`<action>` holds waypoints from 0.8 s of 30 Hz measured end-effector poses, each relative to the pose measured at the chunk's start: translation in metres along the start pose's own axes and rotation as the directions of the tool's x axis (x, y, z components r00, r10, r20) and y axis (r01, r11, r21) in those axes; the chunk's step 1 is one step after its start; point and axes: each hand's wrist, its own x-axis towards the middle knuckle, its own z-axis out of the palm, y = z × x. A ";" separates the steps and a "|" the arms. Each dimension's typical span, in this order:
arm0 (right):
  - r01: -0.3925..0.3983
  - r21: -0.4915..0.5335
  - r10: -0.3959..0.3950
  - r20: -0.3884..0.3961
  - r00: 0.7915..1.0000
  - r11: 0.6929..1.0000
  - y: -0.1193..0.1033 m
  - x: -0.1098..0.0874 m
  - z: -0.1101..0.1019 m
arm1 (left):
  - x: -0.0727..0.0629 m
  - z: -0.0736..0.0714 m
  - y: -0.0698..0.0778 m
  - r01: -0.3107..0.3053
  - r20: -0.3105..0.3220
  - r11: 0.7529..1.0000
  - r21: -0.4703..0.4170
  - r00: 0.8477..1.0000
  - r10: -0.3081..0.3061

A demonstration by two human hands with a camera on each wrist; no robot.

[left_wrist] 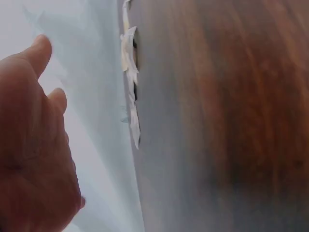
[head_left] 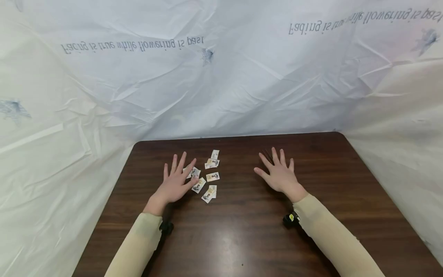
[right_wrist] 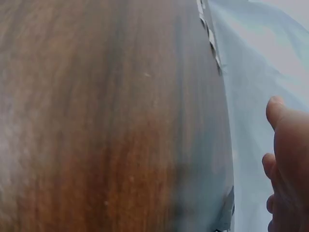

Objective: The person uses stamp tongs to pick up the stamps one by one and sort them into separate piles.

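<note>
My left hand [head_left: 174,184] is held over the left part of the table with its fingers spread and nothing in its grasp. Small white printed packets or cards [head_left: 212,176] lie scattered just right of it, several in all, some overlapping. The fingers partly cover one small packet [head_left: 195,172] in the head view. From the left wrist, these packets [left_wrist: 129,50] look slightly crumpled. On the right, my right hand [head_left: 280,177] is also spread and holds nothing. Thin dark stick-like pieces [head_left: 267,154] show by its fingertips, too fine to identify.
A dark brown wooden table [head_left: 228,231] with rounded far corners carries everything. White sheeting [head_left: 214,96] with printed lettering hangs behind it and along both sides. Each wrist wears a small black device [head_left: 167,227].
</note>
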 end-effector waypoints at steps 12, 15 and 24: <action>0.051 0.326 -0.005 -0.141 0.990 0.944 0.025 0.003 -0.010 | 0.001 0.001 0.024 -0.173 -0.121 0.957 -0.233 0.982 0.147; 0.034 0.413 0.052 -0.196 0.979 0.910 0.033 0.005 -0.011 | 0.003 0.006 0.034 -0.179 -0.099 0.950 -0.257 0.982 0.158; -0.041 0.497 0.142 -0.167 0.976 0.867 0.040 0.007 0.000 | 0.008 0.024 0.045 -0.124 0.025 0.951 -0.283 0.990 0.136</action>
